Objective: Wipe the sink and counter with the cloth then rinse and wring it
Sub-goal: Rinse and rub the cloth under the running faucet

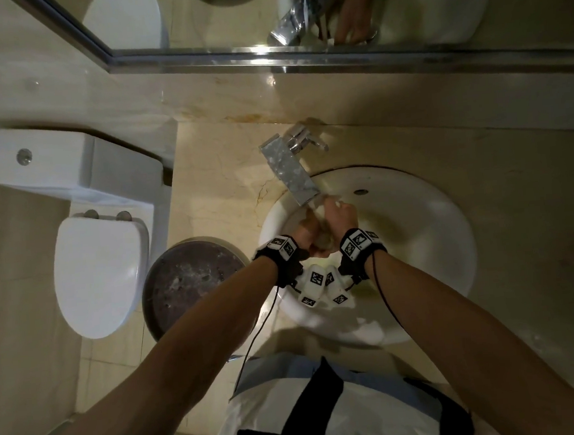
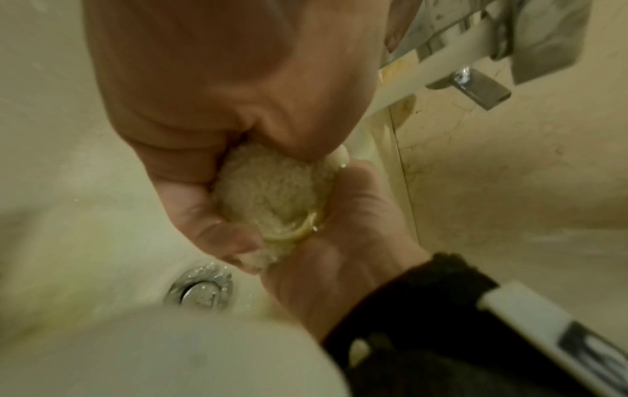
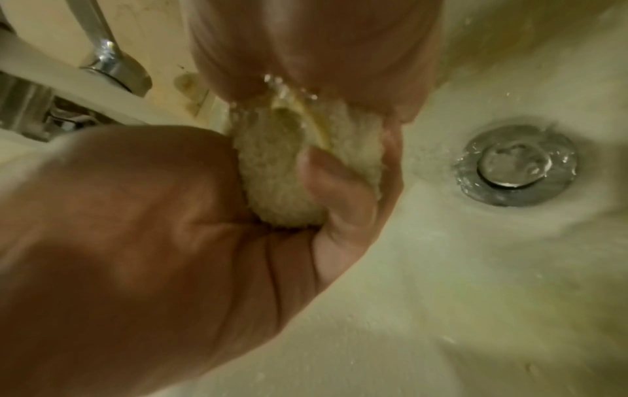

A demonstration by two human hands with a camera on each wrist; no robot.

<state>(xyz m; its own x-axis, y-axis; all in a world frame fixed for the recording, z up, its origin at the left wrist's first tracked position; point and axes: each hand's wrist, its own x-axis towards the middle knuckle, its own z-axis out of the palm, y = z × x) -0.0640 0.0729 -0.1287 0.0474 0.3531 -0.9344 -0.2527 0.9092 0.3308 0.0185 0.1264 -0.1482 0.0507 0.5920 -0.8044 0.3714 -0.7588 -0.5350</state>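
The wet cloth was held bunched between the left hand and right hand, both curled tightly round it, over the sink near the tap; wiping was judged finished, rinsing and wringing under way

Wet cream cloth bunched above the white sink.

Dim warm light, blurred, seemingly distorted edges
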